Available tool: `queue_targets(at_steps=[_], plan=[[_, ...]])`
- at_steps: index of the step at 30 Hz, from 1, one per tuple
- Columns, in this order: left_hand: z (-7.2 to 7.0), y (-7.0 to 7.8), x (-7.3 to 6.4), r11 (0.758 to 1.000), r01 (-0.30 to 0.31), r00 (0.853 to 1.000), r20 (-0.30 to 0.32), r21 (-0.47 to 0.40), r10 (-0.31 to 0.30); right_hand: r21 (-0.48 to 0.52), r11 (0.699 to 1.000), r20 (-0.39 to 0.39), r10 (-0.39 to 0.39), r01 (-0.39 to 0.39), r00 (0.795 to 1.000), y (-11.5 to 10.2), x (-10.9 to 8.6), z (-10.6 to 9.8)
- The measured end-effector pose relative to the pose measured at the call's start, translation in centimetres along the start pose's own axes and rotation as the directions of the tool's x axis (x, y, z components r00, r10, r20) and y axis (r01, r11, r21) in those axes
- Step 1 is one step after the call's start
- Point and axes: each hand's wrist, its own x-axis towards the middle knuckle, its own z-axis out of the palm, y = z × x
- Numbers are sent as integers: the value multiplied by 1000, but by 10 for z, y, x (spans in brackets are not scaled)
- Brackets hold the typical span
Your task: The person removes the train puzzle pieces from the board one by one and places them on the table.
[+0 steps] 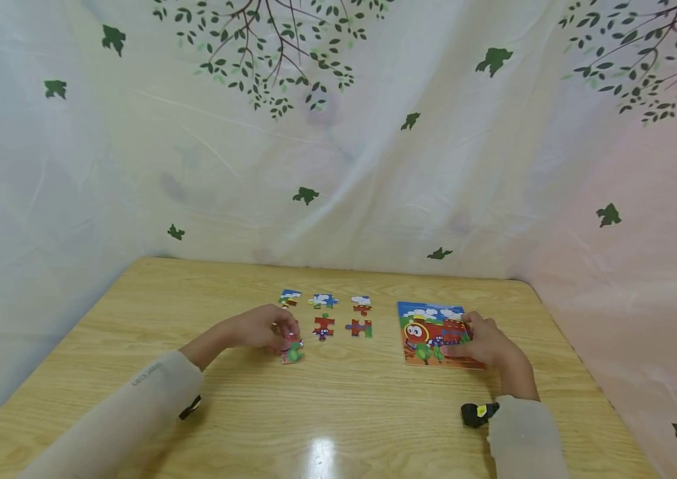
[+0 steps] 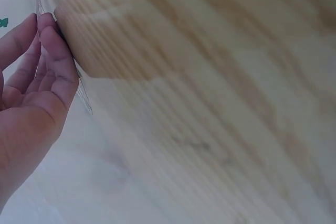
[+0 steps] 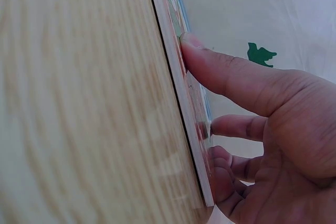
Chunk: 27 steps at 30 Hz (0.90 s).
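Observation:
My left hand [image 1: 269, 328] pinches a jigsaw piece [image 1: 293, 352] showing green and red between thumb and fingers, at the near end of several loose jigsaw pieces [image 1: 324, 326]. The left wrist view shows that piece only as a thin edge [image 2: 37, 3] at the fingertips. A picture puzzle board [image 1: 425, 332] with a red, round-eyed character lies flat on the table to the right. On it, my right hand [image 1: 491, 346] holds the right side, thumb on the picture and bent fingers along the edge. The right wrist view shows the board's pale side [image 3: 176, 82] low over the wood.
The loose pieces lie in rows left of the board, among them a blue-and-white one [image 1: 323, 301] and a red one [image 1: 360, 328]. Beneath everything is a wooden table [image 1: 314, 399]. A pale curtain [image 1: 344, 166] printed with leaves and birds closes off the back and sides.

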Motion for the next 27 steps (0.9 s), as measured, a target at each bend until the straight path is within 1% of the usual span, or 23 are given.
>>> queue_targets(at_steps=[2, 9, 16, 19, 22, 27], plan=[[-2, -1, -1, 1000, 3, 1000, 6, 18, -3, 2, 1000, 2, -1, 1, 1000, 0, 0, 0], [-12, -5, -5, 992, -11, 1000, 9, 125, 10, -4, 1000, -6, 0, 0, 1000, 0, -1, 0], [-19, -6, -11, 987, -22, 1000, 7, 161, 21, -6, 1000, -6, 3, -3, 1000, -1, -1, 0], [-21, -6, -13, 986, -10, 1000, 4, 168, 10, -1, 1000, -3, 6, -6, 1000, -2, -1, 0], [-22, -6, -13, 985, -5, 1000, 4, 171, 5, -3, 1000, -4, 1, -1, 1000, -2, -1, 0], [-22, -9, -10, 978, -8, 1000, 4, 209, 7, -6, 1000, -8, -6, 6, 1000, -3, -2, 0]])
